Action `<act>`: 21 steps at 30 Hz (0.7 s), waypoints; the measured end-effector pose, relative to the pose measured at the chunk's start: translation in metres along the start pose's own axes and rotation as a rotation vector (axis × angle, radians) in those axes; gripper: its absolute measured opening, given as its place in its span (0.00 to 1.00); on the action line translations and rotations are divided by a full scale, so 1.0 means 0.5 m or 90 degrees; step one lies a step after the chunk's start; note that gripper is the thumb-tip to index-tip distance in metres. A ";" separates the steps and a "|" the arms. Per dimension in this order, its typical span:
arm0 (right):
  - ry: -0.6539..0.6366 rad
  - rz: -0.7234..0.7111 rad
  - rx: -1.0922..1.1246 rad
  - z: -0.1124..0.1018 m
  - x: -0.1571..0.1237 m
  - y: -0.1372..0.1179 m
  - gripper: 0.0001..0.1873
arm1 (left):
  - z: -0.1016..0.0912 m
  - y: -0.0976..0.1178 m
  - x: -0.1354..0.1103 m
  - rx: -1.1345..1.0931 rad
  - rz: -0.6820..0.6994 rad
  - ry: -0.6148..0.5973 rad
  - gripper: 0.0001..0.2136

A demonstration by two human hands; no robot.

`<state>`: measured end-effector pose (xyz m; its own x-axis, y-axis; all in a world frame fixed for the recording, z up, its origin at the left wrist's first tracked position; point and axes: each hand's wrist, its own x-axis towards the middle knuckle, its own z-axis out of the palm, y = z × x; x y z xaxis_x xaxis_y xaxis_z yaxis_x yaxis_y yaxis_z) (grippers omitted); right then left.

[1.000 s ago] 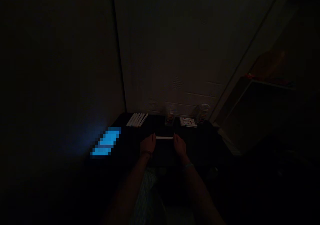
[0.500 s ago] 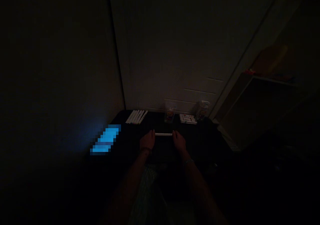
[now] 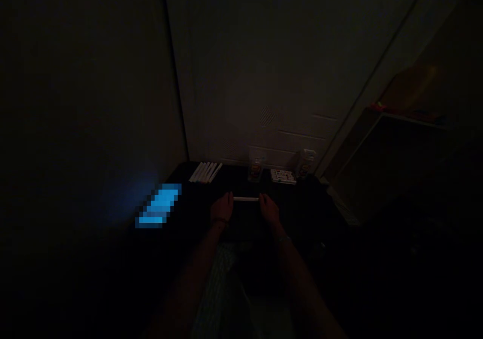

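"Well, over the dark table (image 3: 302, 205), what have the hands got?"

"One white marker (image 3: 246, 198). The left hand (image 3: 222, 208) is closed round one end, the right hand (image 3: 269, 209) round the other, and the barrel runs straight and nearly level between them."

"Heavy or light?"

"Light, I'd judge, and stiff, with a smooth barrel that might roll or slip under a loose finger. It shouldn't be fragile. Both ends make a steady hold; for one hand alone, I'd take the middle of the barrel, which is bare now."

"Count the rest for me, biggest first."

"One table under both hands. One glowing blue rectangle (image 3: 160, 206), pixelated, out to the left of the left hand. Two clear containers (image 3: 256, 170), both labelled: one beyond the gap between the hands, the other farther to the right, beyond the right hand. One low white stack (image 3: 283, 176) between those containers, also beyond the right hand."

"And the loose markers?"

"A row of white markers (image 3: 206, 172), slanted side by side, beyond the left hand and a little to its left. It's very dark back there, so call it about six. Then the single one held between the hands. Smallest, two wristbands (image 3: 221, 222), one behind each hand."
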<state>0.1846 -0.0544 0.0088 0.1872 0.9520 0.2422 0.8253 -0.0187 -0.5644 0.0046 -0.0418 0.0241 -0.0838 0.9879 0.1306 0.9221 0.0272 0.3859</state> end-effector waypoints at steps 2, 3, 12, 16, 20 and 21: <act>0.006 -0.005 0.004 0.000 -0.001 0.000 0.23 | 0.002 -0.001 0.001 0.004 0.010 0.011 0.24; 0.009 -0.007 0.006 -0.001 -0.001 -0.001 0.23 | 0.003 -0.002 0.002 0.006 0.016 0.014 0.25; 0.006 0.002 0.007 -0.002 -0.001 -0.002 0.22 | 0.009 -0.005 0.005 -0.004 0.013 0.006 0.24; 0.011 0.001 0.013 -0.002 -0.001 -0.003 0.22 | 0.011 -0.006 0.006 -0.005 0.016 0.011 0.24; -0.003 0.000 0.027 -0.003 -0.001 -0.002 0.21 | 0.010 -0.007 0.007 -0.022 0.009 0.004 0.25; -0.005 -0.002 0.032 -0.004 -0.001 -0.001 0.21 | 0.009 -0.007 0.007 -0.029 0.009 0.002 0.25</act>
<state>0.1848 -0.0556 0.0104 0.1805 0.9542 0.2384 0.7983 -0.0005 -0.6023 0.0026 -0.0377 0.0189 -0.0729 0.9876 0.1392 0.9049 0.0068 0.4257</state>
